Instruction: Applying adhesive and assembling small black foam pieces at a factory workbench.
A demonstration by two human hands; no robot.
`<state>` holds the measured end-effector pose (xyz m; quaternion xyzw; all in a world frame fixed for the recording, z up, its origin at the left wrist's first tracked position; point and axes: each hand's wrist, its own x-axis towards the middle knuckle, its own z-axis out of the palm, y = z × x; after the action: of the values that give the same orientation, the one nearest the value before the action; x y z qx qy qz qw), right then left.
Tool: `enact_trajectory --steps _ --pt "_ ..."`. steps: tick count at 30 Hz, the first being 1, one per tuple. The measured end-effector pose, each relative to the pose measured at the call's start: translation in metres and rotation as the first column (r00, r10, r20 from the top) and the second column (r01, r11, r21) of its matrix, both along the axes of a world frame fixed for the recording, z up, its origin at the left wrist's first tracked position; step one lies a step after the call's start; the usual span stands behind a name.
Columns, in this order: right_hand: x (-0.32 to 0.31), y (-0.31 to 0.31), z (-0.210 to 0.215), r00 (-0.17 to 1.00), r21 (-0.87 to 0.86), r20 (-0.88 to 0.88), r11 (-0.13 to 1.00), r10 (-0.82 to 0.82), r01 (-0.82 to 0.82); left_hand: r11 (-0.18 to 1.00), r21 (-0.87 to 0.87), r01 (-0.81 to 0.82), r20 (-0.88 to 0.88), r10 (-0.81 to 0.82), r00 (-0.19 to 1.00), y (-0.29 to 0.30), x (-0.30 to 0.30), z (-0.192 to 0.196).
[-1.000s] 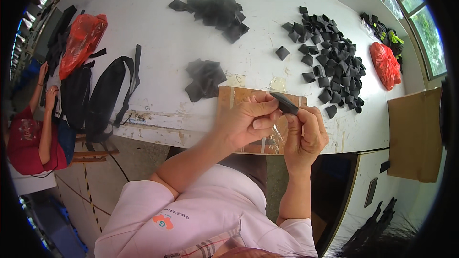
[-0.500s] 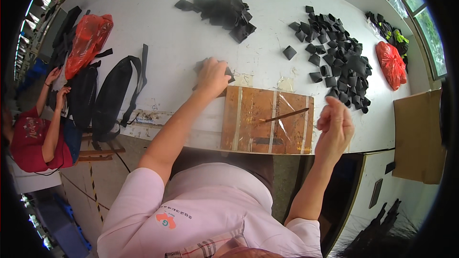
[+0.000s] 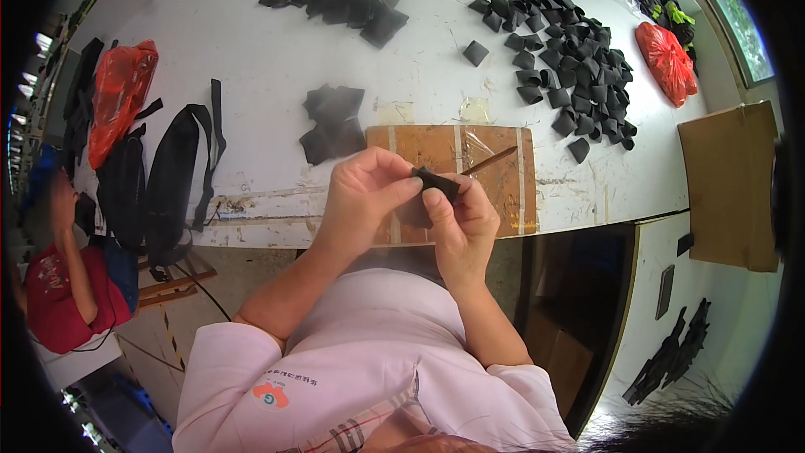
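Over the near half of a brown taped board point(image 3: 521, 201), my two hands meet at a small black fabric piece point(image 3: 438, 184). My left hand point(image 3: 369, 193) pinches its left edge between thumb and fingertips. With the thumb on top, my right hand point(image 3: 466, 222) grips the other side. A thin dark brown stick point(image 3: 493, 161) lies slanted on the board, its lower end hidden behind my right hand. Left of the board, flat black fabric pieces point(image 3: 334, 122) lie loosely overlapped, close to my left hand.
Farther back is a heap of black fabric pieces point(image 3: 348, 0). Many folded black pieces point(image 3: 579, 67) spread at the right, near a red plastic bag point(image 3: 667, 63) and a cardboard box point(image 3: 728, 189). Black straps point(image 3: 180, 168) and another red bag point(image 3: 122, 96) lie left, beside a co-worker point(image 3: 71, 285).
My left hand has come from the loose pieces to above the board. My right hand has moved left to meet it, and both now hold a black fabric piece. The view has shifted.
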<state>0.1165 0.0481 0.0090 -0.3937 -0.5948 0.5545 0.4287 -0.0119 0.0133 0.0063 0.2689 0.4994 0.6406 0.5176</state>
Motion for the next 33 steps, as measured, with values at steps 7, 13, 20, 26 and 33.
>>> enact_trajectory --steps 7,13,20,26,33 --pt "0.006 0.009 -0.01 0.957 -0.425 -0.28 0.904 -0.078 -0.05 0.984 0.045 0.17 0.617 -0.161 0.77 -0.001 0.0 -0.01" --pt "0.001 0.009 -0.017 0.937 -0.532 -0.344 0.834 -0.058 -0.144 0.974 -0.075 0.214 0.445 -0.159 0.881 -0.005 -0.006 -0.004" --pt "-0.023 0.011 -0.042 0.843 -0.649 -0.497 0.733 -0.207 -0.202 0.988 -0.117 -0.101 -0.278 0.064 0.958 -0.005 -0.019 -0.04" --pt "-0.047 0.02 -0.075 0.964 -0.28 -0.268 0.957 0.001 -0.079 0.98 -0.145 -0.133 -0.245 0.094 0.965 -0.002 -0.042 -0.032" --pt "-0.043 0.022 -0.045 0.928 -0.406 -0.348 0.871 0.134 -0.277 0.988 -0.143 0.066 -0.174 -0.091 0.981 -0.008 -0.055 -0.016"
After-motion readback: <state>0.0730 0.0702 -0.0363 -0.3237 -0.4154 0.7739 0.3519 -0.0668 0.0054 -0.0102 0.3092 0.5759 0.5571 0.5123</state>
